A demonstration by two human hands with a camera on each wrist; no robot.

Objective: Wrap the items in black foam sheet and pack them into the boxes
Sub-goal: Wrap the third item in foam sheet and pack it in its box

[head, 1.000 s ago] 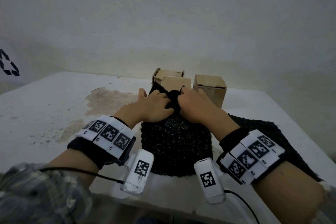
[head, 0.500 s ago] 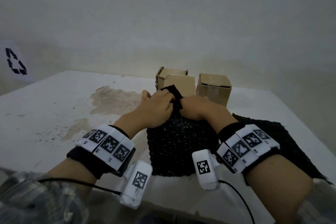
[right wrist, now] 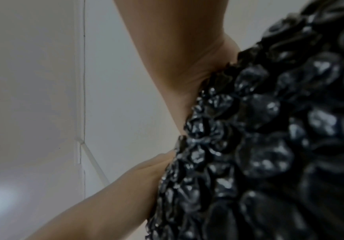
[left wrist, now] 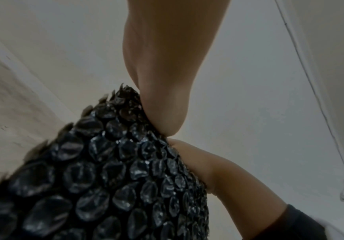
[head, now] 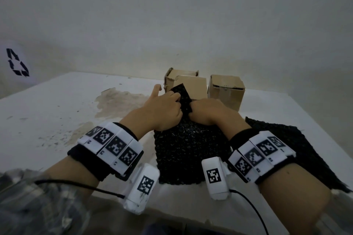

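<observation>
L hand [head: 162, 109] and R hand [head: 210, 111] meet at top of the wrapped bundle [head: 191, 150], knuckles nearly touching. Both have fingers curled into the black sheet, pinching its gathered end; a loose flap [head: 181, 94] sticks up between them. L index finger points out free, not on the sheet. Wrist views confirm: heel of each palm pressed into the bubbly black surface, fingertips hidden.

Bundle sits on the white table [head: 57, 110], near front edge, just in front of the boxes. Item inside fully covered, can't tell what it is.

A second black sheet [head: 298, 149] lies flat to the R, partly under R forearm.

Three cardboard boxes [head: 226, 89] at back, close together; contents not visible from here.

Progress (est.): wrap of this item nearly done, top end being closed. Left: tuck flap, put bundle in a box. Spare sheet suggests at least one more item to wrap.
</observation>
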